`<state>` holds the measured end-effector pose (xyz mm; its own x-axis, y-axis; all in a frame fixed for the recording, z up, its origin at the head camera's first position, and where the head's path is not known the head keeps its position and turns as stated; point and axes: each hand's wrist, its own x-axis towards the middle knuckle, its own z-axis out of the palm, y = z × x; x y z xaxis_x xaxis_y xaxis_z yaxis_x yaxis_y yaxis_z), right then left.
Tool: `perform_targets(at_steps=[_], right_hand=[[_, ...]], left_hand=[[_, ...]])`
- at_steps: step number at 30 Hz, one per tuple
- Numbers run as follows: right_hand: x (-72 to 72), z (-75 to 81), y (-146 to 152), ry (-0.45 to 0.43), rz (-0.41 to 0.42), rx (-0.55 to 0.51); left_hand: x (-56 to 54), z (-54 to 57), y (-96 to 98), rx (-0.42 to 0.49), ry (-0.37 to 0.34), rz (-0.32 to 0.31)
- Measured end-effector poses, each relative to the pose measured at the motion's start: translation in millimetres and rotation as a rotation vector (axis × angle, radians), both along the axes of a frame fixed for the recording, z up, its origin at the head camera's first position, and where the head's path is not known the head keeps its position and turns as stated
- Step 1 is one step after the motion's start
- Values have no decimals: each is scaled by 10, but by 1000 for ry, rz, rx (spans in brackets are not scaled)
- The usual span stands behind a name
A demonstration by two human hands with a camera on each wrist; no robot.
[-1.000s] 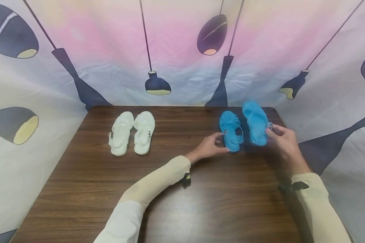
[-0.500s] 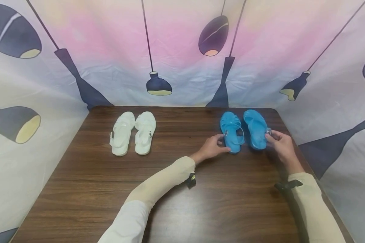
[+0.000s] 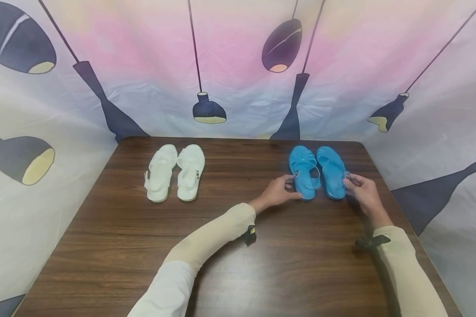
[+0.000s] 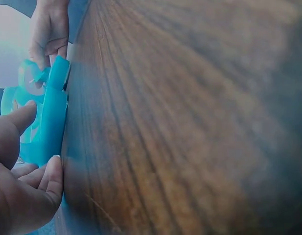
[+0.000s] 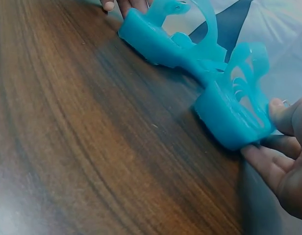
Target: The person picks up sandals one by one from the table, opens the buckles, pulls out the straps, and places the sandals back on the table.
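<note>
Two blue jelly sandals lie side by side near the table's back right, toes pointing away. My left hand [image 3: 275, 192] holds the left blue sandal [image 3: 308, 185] at its heel and left side, thumb at the heel and fingers along the sole's edge. The right blue sandal [image 3: 333, 180] is pinched by my right hand [image 3: 366, 192] at its outer side, near the clear buckle. In the right wrist view, the thumb [image 5: 283, 115] presses that side while other fingers sit low by the sole. The two sandals touch or nearly touch.
A pair of white sandals [image 3: 158, 176] stands at the back left of the brown wooden table [image 3: 238, 273], toes away too. Behind and beside the table hangs a cloth [image 3: 238, 66] printed with lamps.
My right hand has lowered the right blue sandal onto the table and drawn it left, closer to the other one. The left hand has stayed at the left sandal.
</note>
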<state>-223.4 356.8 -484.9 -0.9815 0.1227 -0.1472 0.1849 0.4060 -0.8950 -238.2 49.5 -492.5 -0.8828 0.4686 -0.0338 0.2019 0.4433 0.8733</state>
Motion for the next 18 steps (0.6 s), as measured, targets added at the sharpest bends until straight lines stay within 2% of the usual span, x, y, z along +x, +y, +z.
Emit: perform_targets(at_steps=[6, 13, 15, 18], right_hand=[[-30, -4, -23, 9, 36, 46], [-38, 36, -18, -35, 53, 60], [-35, 70, -7, -47, 39, 58], [-9, 155, -2, -49, -30, 80]], left_hand=[[0, 6, -1, -2, -2, -1], [-11, 38, 5, -26, -21, -12], [-3, 56, -20, -33, -27, -17], [37, 116, -125, -47, -31, -26]])
